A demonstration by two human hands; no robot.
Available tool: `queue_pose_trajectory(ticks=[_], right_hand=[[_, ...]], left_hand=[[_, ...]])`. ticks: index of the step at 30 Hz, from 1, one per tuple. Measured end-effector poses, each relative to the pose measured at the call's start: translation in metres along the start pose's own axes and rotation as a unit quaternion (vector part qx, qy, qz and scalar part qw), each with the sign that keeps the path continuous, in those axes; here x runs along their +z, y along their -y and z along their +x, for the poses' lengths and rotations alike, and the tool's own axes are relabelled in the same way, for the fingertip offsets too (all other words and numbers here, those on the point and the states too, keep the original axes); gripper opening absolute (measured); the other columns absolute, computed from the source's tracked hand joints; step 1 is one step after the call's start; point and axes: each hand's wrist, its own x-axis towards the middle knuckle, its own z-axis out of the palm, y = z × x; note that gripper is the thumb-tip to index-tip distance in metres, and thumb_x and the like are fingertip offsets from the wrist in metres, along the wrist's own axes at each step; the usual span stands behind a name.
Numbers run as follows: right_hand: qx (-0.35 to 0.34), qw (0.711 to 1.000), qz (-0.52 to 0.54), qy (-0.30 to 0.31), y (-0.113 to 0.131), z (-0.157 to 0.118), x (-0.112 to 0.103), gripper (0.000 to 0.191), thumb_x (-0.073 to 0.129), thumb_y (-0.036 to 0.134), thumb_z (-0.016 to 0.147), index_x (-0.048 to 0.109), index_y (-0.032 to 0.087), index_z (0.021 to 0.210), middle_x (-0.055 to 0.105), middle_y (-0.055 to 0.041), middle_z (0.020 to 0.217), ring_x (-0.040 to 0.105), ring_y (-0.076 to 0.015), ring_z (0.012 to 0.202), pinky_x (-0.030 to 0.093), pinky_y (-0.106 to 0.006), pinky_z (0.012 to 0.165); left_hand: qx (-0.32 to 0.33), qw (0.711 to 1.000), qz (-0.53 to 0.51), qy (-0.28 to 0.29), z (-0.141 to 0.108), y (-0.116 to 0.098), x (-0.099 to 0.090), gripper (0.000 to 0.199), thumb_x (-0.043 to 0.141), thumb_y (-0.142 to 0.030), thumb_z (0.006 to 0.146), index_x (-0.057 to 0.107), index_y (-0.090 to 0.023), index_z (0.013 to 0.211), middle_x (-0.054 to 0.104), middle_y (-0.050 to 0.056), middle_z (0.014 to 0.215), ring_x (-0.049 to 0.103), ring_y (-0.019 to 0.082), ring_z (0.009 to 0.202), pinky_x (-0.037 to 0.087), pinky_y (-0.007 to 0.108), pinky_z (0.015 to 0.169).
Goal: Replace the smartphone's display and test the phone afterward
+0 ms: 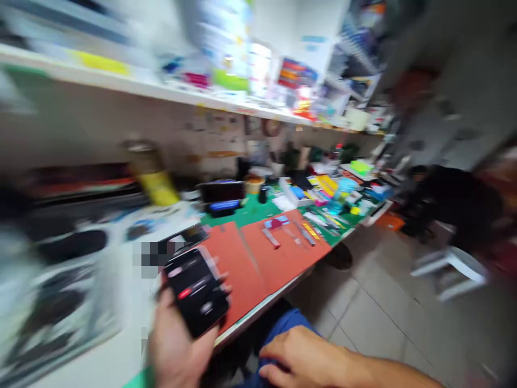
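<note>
A phone with a dark lit screen [196,288] rests in my left hand [175,337], the fingers wrapped round its edges, above the near edge of the orange mat [258,258]. My right hand [297,353] lies on my blue-clothed leg [291,321], its fingers bent and partly spread, with no object seen in it. On the orange mat, small tools lie beside a blue and dark red piece [277,222]. The whole view is smeared by motion.
A white shelf [169,95] crowded with goods runs above the bench. Behind the mat stand a yellow-labelled container [155,180] and a dark device [222,196]. Papers and tools cover the bench's far end. A white stool [456,267] and a dark-clothed person [460,205] are at the right.
</note>
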Motion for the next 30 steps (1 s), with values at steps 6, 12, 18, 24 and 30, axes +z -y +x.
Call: queue_pose_trajectory(ticks=[6,12,18,24,30], right_hand=[[-0.027,0.961,0.153,-0.229,0.029,0.055,-0.074,0.02,0.058,0.033,0.105,0.075,0.022,0.104,0.076,-0.0037,0.087,0.069,-0.0162,0.073,0.054,-0.026,0.069],[0.066,0.901,0.353,-0.245,0.022,0.132,-0.075,0.051,0.074,0.052,0.093,0.064,0.023,0.135,0.075,-0.0106,0.123,0.072,-0.0229,0.104,0.06,-0.037,0.092],[0.084,0.876,0.46,-0.121,0.04,0.17,-0.071,0.051,0.083,0.053,0.085,0.068,0.022,0.122,0.077,-0.005,0.106,0.071,-0.0203,0.094,0.059,-0.031,0.078],[0.093,0.874,0.46,-0.124,0.045,0.173,-0.074,0.039,0.084,0.053,0.084,0.072,0.02,0.102,0.072,-0.0013,0.09,0.064,-0.0155,0.078,0.054,-0.025,0.065],[0.102,0.778,0.614,-0.09,0.027,0.156,-0.073,0.048,0.079,0.059,0.088,0.073,0.021,0.117,0.062,0.0029,0.071,0.049,-0.0102,0.046,0.047,-0.025,0.04]], left_hand=[[0.033,0.999,-0.01,0.014,-0.009,0.0,-0.027,0.052,0.049,-0.049,0.105,0.068,-0.011,0.136,0.079,0.02,0.117,0.075,0.024,0.068,0.059,0.032,0.057],[0.013,0.999,-0.021,0.037,-0.011,0.012,-0.037,0.057,0.058,-0.058,0.102,0.073,-0.011,0.129,0.08,0.018,0.109,0.078,0.028,0.085,0.062,0.036,0.076],[0.011,0.999,-0.037,0.005,-0.009,0.021,-0.04,0.054,0.071,-0.059,0.095,0.074,-0.017,0.13,0.081,0.012,0.105,0.077,0.029,0.095,0.06,0.039,0.088],[0.005,0.999,-0.029,0.017,-0.01,0.022,-0.04,0.057,0.07,-0.062,0.095,0.074,-0.017,0.13,0.08,0.013,0.104,0.075,0.029,0.097,0.059,0.039,0.088],[-0.007,0.998,0.013,0.055,-0.014,0.014,-0.035,0.064,0.058,-0.066,0.1,0.075,-0.012,0.13,0.079,0.017,0.104,0.073,0.024,0.081,0.057,0.032,0.073]])
